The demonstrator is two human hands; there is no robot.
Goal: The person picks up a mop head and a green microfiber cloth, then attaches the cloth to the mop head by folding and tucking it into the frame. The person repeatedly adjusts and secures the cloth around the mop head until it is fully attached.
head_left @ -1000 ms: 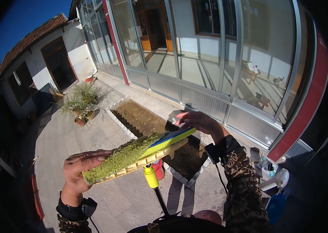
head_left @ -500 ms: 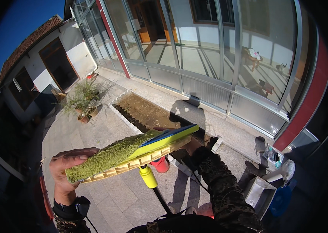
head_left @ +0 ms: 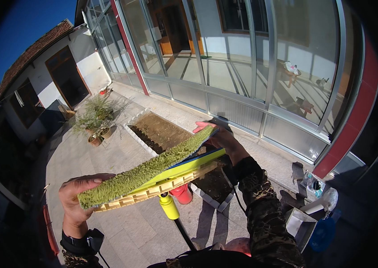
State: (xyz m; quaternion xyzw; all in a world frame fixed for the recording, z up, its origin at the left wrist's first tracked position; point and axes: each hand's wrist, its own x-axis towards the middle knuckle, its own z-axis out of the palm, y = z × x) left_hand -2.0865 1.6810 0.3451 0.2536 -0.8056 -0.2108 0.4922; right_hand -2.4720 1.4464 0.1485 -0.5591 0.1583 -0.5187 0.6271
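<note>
Head view: green pad (head_left: 146, 169) between hands (head_left: 76, 195).

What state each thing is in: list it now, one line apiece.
Green pad: bent, right end raised off the board
Lime board: tilted, under the pad
Black pole: slanted, yellow socket at its top
Left hand: closed on the pad's left end
Right hand: at the raised end, grip unclear
Soil bed: bare, partly shaded
Potted plants: leafy
Red container: partly hidden
</note>
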